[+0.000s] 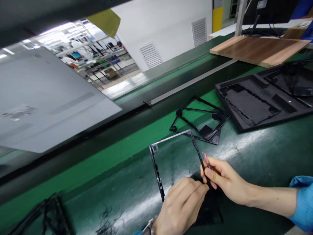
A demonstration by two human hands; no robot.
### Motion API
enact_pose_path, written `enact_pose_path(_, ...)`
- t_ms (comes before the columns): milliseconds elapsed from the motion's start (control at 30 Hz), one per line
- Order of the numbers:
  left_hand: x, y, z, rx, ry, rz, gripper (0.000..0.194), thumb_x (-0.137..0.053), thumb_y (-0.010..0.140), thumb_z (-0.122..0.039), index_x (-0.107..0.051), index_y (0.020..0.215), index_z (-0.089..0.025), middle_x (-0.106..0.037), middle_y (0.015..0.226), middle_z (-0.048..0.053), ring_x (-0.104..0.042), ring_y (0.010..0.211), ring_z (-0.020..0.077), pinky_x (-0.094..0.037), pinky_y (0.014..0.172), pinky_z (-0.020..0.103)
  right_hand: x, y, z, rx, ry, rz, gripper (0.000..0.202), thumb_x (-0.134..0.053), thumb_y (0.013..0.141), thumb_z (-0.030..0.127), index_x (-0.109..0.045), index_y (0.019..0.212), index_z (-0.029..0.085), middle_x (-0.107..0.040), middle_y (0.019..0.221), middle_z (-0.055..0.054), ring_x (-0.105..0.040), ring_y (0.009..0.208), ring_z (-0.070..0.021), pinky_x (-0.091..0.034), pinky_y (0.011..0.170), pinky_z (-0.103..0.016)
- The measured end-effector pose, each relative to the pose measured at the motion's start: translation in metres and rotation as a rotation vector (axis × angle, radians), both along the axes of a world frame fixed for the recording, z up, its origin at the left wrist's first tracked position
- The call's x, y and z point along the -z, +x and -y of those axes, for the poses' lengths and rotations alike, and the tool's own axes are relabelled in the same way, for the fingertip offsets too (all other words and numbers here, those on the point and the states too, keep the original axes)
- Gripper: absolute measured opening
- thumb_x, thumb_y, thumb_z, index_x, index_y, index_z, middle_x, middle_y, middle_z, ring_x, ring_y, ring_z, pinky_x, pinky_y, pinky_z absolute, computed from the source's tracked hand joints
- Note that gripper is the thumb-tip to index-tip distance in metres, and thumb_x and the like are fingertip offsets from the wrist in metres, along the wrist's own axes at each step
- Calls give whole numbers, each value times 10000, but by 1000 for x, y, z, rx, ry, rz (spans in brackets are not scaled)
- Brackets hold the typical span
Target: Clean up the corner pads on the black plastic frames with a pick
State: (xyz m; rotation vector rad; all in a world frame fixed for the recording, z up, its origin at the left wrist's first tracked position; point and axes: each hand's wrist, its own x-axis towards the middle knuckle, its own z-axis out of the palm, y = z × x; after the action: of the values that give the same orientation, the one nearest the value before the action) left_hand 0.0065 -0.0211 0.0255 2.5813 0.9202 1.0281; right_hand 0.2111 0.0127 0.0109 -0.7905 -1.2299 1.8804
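Print on the grey panel (61, 101) at our left is too blurred to read, as is a pale label (262, 4) on the black monitor (274, 13) at upper right. Before us, the thin, rectangular black frame (171, 138) tilts above the glossy green worktop (132, 186). Our right hand (227, 179) grips its right bar between thumb and fingers, a slim pink-tipped item (205, 157) beside them. Our left hand (182, 205) curls its fingers at the same bar, hiding part of it; whether they pinch it, we cannot tell. Just beyond lie overlapping spare frames (206, 131), near a matt dark tray (234, 116) and a smooth, striped wooden board (256, 49). Wispy black strands (107, 223) lie at our left.
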Motion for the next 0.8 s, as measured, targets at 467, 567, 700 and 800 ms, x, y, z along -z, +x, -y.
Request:
enact_pose_path(467,-9,-1,-3,26,-95,7,175,-630,1063,-115,-689,1225,-146,-751,1018,76,-673,834,163,-567,723,283,4,-1,0,-2,-17,-37,439,-643,1056,594,-572,946,175,-575,863,17,-449,598,-78,-349,571,-251)
enact_pose_path(567,-9,-3,-1,59,-139,-12,183,-625,1062,-104,-673,1234,-141,-761,1063,82,-682,874,169,-570,765,284,5,-1,0,-10,-23,-36,435,-659,1052,583,-571,942,172,-574,852,18,-452,595,-77,-347,567,-247)
enact_pose_path(700,-6,0,1,55,-247,9,183,-646,1048,-90,-658,1213,-166,-757,1081,67,-690,913,166,-568,823,273,6,-1,-1,-10,-21,-42,436,-659,1051,586,-571,947,171,-567,853,19,-450,598,-76,-343,568,-245)
enact_pose_path(800,-4,3,-1,26,-325,95,159,-684,1028,-88,-645,1141,-194,-746,1030,38,-690,898,152,-558,831,255,6,-1,-3,-5,-11,-43,434,-650,1057,584,-570,947,172,-567,855,19,-441,598,-75,-338,571,-248)
